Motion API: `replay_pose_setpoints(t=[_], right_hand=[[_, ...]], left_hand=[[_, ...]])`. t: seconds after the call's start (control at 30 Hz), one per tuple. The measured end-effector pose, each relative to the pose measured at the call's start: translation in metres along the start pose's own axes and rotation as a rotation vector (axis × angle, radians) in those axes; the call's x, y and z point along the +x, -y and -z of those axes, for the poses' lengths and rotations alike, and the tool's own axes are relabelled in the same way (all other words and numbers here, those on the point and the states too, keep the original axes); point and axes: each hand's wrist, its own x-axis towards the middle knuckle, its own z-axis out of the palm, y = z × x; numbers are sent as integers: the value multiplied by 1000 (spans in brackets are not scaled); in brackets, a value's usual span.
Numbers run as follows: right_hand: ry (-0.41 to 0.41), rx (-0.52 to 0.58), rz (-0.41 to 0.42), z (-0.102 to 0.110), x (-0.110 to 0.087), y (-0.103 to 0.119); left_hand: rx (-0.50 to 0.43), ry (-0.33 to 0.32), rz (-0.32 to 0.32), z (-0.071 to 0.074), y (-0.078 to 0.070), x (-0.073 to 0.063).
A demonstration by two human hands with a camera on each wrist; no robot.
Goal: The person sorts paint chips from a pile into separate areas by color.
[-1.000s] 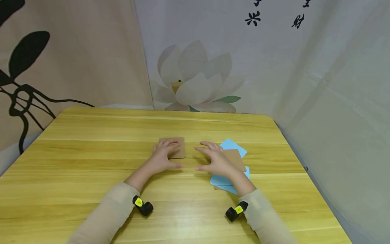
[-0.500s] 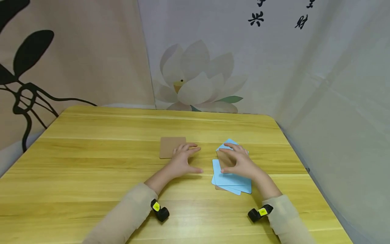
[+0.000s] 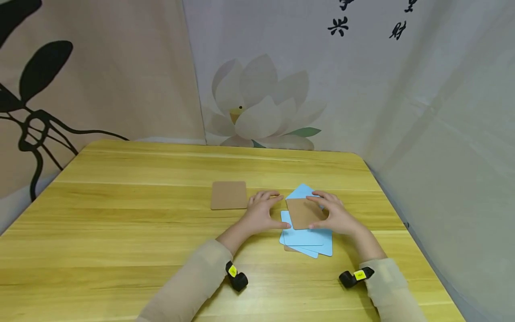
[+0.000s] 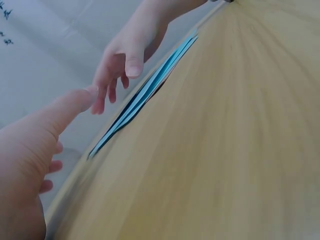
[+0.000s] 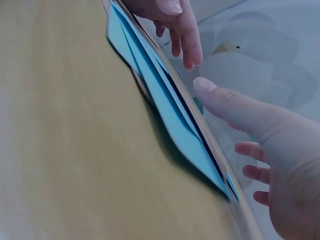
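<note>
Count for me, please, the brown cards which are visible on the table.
3: a lone card left of the pile, the top card on that pile, and a lower card, only a sliver showing at the near edge. More may be hidden underneath.

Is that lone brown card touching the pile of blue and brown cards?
Apart: in the head view, bare table shows between the lone brown card and the pile.

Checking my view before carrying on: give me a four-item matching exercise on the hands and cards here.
1. left hand
2. right hand
3. top card on the pile
4. separate card

A. on the table, off the pile
B. at the pile's right side
C. over blue cards
D. at the pile's left side

Pairs: 1-D, 2-B, 3-C, 4-A
</note>
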Motion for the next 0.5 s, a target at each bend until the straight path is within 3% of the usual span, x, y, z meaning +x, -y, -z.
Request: replay_pose_setpoints(t=[0.3,0.5], right_hand=[[59,-3,-34,4,-5,-13],[73,-2,-44,3,-7,-16]], left_hand=[[63,8,-2,-15,-9,11],[107,52,9,-19,-15,14]])
